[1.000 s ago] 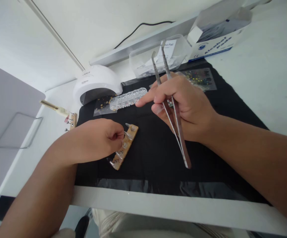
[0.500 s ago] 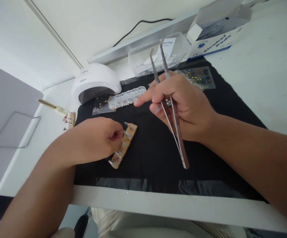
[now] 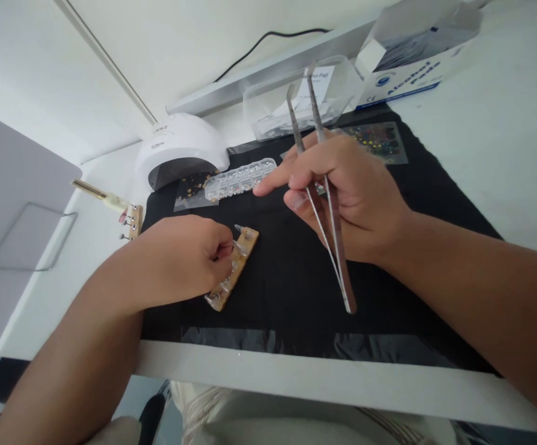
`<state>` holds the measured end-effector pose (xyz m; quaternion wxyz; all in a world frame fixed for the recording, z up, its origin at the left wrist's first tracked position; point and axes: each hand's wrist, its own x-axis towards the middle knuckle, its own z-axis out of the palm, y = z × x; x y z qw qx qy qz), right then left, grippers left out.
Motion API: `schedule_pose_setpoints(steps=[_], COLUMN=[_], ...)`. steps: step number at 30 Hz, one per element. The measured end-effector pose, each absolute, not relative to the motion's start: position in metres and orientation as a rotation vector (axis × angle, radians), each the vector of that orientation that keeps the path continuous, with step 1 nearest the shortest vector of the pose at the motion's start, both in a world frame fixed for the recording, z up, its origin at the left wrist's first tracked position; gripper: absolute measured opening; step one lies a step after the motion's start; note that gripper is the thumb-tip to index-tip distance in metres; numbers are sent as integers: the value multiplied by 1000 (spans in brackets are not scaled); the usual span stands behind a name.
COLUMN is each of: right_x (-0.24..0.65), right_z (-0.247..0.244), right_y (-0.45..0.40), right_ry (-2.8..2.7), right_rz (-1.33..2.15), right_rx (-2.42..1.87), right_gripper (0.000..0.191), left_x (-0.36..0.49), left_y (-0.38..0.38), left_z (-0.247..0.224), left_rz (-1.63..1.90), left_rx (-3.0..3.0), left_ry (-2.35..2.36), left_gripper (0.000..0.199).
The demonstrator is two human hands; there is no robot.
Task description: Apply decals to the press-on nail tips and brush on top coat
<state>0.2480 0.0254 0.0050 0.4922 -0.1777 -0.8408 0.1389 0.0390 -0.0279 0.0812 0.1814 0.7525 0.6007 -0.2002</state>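
Note:
My right hand (image 3: 361, 191) holds metal tweezers (image 3: 340, 247), their bent tips pointing up and apart with nothing between them. Its index finger stretches to the right end of a clear compartment case (image 3: 238, 180) of small shiny stones. My left hand (image 3: 185, 259) is closed over a wooden stand (image 3: 248, 241) that carries several clear nail tips (image 3: 239, 249) on metal posts. What the left fingertips pinch is hidden behind the hand. The stand lies on a black mat (image 3: 287, 278).
A white nail lamp (image 3: 180, 151) stands at the back left, beside a clear sheet with gold flecks (image 3: 197, 193). Behind the right hand are a sheet of colourful bits (image 3: 382, 143), a plastic box (image 3: 268, 127) and an alcohol pads carton (image 3: 405, 77). Another wooden stand (image 3: 135, 221) sits far left.

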Motion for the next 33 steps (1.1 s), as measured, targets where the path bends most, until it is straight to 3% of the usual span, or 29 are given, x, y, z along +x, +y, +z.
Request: schedule_pose_setpoints(steps=[23, 33], right_x=[247, 244], right_z=[6, 0], right_y=[25, 34], right_ry=[-1997, -1930], right_rz=[304, 246], right_rx=[-423, -307], right_gripper=[20, 17], left_x=[51, 50], left_y=[-35, -38], left_z=[84, 86], left_rz=[-695, -599], left_rx=[2290, 2344], left_ry=[1771, 1881], left_gripper=[26, 29])
